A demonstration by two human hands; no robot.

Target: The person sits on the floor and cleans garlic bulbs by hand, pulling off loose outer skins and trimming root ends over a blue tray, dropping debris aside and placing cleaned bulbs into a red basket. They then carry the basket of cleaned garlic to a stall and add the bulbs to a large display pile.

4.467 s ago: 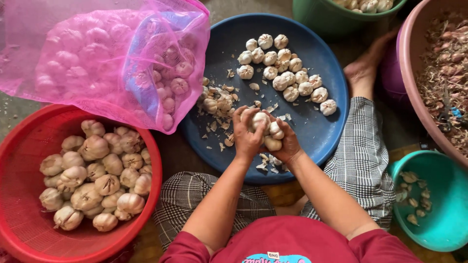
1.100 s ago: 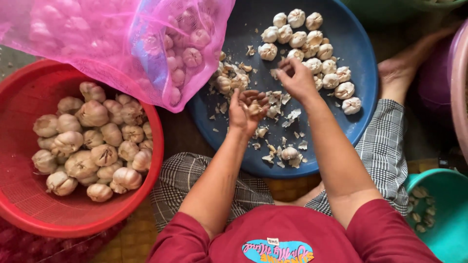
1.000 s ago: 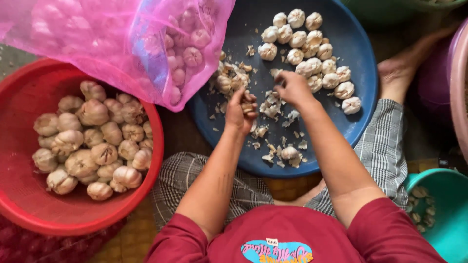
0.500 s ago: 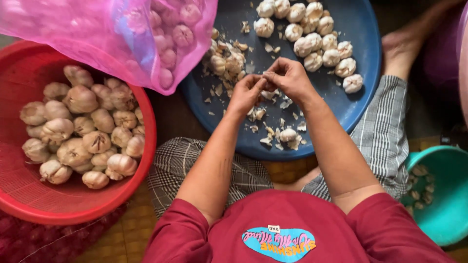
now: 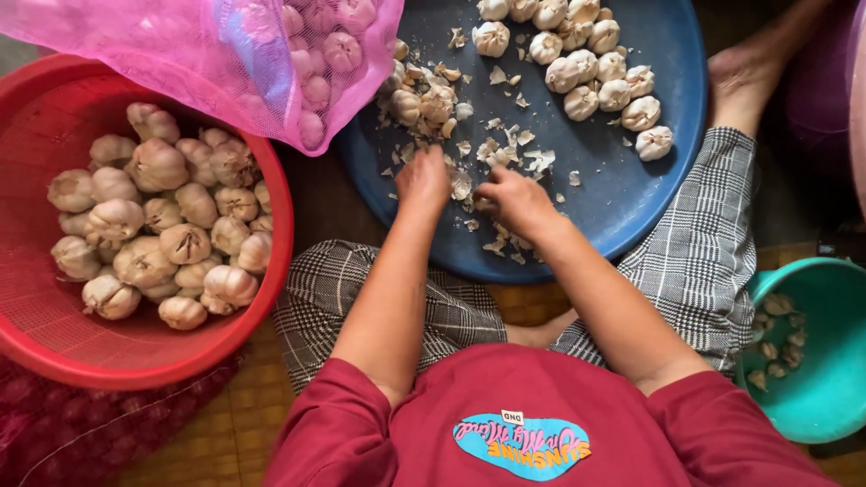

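Observation:
My left hand (image 5: 424,180) and my right hand (image 5: 516,200) rest close together on the near part of a round blue tray (image 5: 631,180), fingers curled down among scattered garlic skins (image 5: 505,153). A pale garlic piece (image 5: 461,186) lies between the two hands. From behind the hands I cannot tell what the fingers hold. Whole garlic bulbs (image 5: 586,63) lie in a heap at the tray's far side. A smaller pile of loose cloves and skins (image 5: 422,97) sits at the tray's far left.
A red basket (image 5: 271,225) with several garlic bulbs (image 5: 162,225) stands at the left. A pink mesh bag of garlic (image 5: 225,54) hangs over it. A teal bowl (image 5: 830,397) with cloves is at the right. My bare foot (image 5: 749,81) lies by the tray.
My hands were raised together on a garlic bulb over the tray's middle. They have dropped to the tray's near part and parted slightly. The view has shifted closer.

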